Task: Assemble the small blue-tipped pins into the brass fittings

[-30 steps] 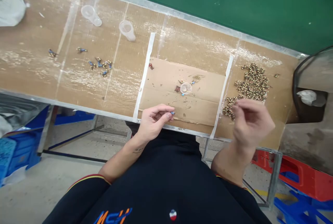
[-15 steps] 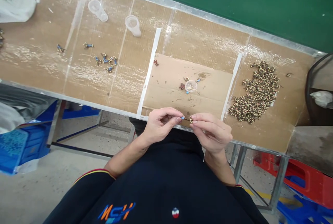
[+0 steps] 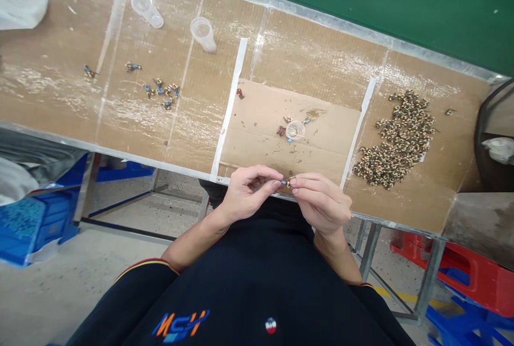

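Observation:
Between thumb and forefinger, my left hand [image 3: 252, 192] pinches a small blue piece [image 3: 283, 181]. My right hand [image 3: 321, 201] is closed on a small brown-and-cream piece [image 3: 288, 184], and the two pieces meet at the fingertips, over the table's near edge. Just beyond lies a tan cardboard sheet [image 3: 257, 148] carrying a small clear cup [image 3: 295, 130]. Around the cup are a dark red piece [image 3: 281, 130], a loose blue piece [image 3: 289, 140] and another blue-ended piece [image 3: 307, 121].
A large pile of brown-and-cream pieces [image 3: 395, 142] lies at right. Several blue-and-brown pieces [image 3: 160, 90] are scattered at left, below two clear plastic cups [image 3: 203, 34]. White tape strips [image 3: 231, 105] flank the sheet. Red and blue stools [image 3: 477, 276] stand under the right end.
My right hand has moved slightly left, bringing the brown-and-cream piece against the blue piece. The left hand stays nearly still, and the view has shifted a little.

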The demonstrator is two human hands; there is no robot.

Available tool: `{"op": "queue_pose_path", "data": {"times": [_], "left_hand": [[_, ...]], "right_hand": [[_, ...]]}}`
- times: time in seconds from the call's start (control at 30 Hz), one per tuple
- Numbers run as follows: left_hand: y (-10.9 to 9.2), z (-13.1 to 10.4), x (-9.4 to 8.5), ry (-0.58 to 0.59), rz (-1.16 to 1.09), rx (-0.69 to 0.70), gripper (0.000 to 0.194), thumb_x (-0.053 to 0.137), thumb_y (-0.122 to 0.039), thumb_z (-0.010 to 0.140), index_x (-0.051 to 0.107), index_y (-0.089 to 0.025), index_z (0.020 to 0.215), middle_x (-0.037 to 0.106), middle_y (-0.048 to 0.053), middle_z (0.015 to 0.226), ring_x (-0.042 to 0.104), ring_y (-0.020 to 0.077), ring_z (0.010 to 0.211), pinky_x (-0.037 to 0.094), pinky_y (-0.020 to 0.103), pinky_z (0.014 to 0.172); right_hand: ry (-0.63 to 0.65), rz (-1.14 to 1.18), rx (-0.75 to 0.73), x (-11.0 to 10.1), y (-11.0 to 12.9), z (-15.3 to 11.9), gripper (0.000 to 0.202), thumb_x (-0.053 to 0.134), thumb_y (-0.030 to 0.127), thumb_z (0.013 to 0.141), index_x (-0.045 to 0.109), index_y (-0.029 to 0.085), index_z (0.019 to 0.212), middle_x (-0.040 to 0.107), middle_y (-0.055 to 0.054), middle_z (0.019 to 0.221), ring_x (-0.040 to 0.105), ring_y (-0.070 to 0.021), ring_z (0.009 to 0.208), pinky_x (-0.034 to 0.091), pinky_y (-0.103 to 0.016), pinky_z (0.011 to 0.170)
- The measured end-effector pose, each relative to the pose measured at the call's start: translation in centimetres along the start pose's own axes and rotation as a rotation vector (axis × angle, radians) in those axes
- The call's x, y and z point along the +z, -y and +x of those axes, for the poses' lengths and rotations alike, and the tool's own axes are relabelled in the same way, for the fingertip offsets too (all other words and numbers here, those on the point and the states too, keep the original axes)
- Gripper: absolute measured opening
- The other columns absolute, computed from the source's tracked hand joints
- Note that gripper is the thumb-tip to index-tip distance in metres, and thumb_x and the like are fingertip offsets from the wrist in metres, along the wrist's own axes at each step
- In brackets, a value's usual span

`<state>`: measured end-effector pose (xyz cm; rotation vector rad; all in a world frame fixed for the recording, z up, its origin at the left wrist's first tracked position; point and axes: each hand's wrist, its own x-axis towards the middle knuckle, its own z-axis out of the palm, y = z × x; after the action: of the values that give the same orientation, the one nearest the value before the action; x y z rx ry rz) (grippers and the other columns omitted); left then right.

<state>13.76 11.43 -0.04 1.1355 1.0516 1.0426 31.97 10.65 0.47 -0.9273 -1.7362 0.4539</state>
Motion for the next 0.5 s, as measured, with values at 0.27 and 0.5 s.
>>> {"op": "queue_pose_path", "data": {"times": [0.27,0.5], "left_hand": [[-0.6,0.4,-0.3,0.031,0.049,0.012,0.011,0.076,-0.028,0.089,0.077,-0.018,0.087,0.080,0.006,0.078,0.075,0.0149,0.066,0.062,0.022,0.061],[-1.5,0.8,-0.6,0.122,0.068,0.000,0.007,0.076,-0.023,0.087,0.076,-0.018,0.083,0.078,0.005,0.074,0.074,0.0149,0.064,0.061,0.022,0.059]], "right_hand": [[0.147,-0.006,-0.005,-0.9,0.0,-0.2,0.028,0.073,0.002,0.087,0.076,0.023,0.105,0.083,-0.005,0.096,0.080,-0.0226,0.091,0.071,-0.036,0.073],[0.244,-0.060,-0.080,-1.8,0.1,0.5,0.019,0.070,0.005,0.090,0.075,0.022,0.099,0.082,-0.006,0.093,0.080,-0.0224,0.089,0.071,-0.035,0.071]]}}
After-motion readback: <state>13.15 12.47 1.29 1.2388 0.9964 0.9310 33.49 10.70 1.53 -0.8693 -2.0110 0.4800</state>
